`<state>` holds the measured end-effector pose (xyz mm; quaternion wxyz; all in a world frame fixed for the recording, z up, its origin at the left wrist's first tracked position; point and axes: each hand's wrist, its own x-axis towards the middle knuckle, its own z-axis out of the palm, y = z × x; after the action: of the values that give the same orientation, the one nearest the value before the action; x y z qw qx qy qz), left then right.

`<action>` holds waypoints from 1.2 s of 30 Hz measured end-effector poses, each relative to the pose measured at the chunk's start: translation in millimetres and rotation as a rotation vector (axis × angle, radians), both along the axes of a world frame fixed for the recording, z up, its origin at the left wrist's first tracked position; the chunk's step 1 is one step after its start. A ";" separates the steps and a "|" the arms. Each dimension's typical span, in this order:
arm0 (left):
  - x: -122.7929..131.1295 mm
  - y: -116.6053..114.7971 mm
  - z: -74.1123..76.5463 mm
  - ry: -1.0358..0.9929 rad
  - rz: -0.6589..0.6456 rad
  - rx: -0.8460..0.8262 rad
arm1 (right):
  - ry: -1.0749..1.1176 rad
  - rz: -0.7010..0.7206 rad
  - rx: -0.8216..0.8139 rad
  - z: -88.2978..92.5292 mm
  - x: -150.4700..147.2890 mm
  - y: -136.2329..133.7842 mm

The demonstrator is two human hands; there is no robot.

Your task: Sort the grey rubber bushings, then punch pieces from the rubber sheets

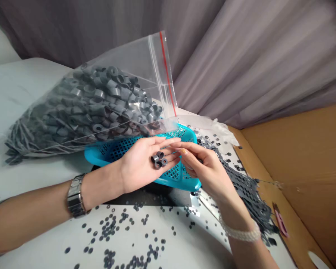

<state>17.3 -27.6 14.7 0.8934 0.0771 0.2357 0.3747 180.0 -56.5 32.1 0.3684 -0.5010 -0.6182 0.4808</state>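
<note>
nearest the camera, along the front edge of the white bench (pixel 44 246), small loose grey rings (pixel 109 231) lie scattered, some in tight clusters. the left hand (pixel 140 164), with a steel wristwatch (pixel 75 196) on its wrist, lies relaxed and open, palm up, carrying a few short grey tube rings (pixel 158 160) in its hollow. just beside it, the right hand (pixel 205 168), with a white beaded bracelet (pixel 240 233) on its wrist, has its thumb and fingertips drawn into a pinch; whether they grip a ring is hidden. under both hands sits a turquoise plastic mesh basket (pixel 162 181), near the middle of the bench. a dark grey heap of rings (pixel 243 190) spreads to its right, towards a cardboard wall (pixel 296 149). beyond the basket, a clear zip bag (pixel 134 63) packed with grey rings leans against it, its red-lined seal uppermost, with a grey curtain (pixel 240 56) behind.

the rings on the flat palm could roll off if that hand tilts. a knock to the basket could shift the leaning bag, and if its mouth is unsealed, which i cannot tell, rings could spill.
</note>
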 end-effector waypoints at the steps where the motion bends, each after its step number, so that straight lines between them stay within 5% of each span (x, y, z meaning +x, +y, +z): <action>1: -0.4 -0.1 0.0 0.011 0.002 0.021 | -0.116 -0.007 0.075 2.5 -2.4 -2.7; 6: -0.9 -1.3 5.8 0.037 -0.041 0.065 | -0.452 0.013 0.216 9.6 -12.2 -12.3; 17: 0.7 -2.0 3.2 -0.043 -0.026 0.014 | -0.492 -0.177 0.364 2.4 -7.3 -10.1; 20: 0.2 -2.0 2.5 -0.060 -0.055 0.015 | -0.277 -0.138 0.227 -0.2 -1.3 -4.1; 24: 0.3 -1.4 2.2 -0.087 -0.035 0.009 | 0.368 0.004 -0.218 -5.8 7.1 7.1; 27: 0.8 -0.6 2.5 -0.040 0.022 -0.042 | 0.702 0.028 -0.391 -7.4 10.2 10.9; 36: 1.9 -2.2 4.8 0.018 0.087 -0.102 | 0.848 0.045 -0.393 -4.2 13.1 10.8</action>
<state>19.2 -29.8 19.5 0.8769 0.0244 0.2657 0.3999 193.1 -45.7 27.8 0.4762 -0.3070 -0.3210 0.7589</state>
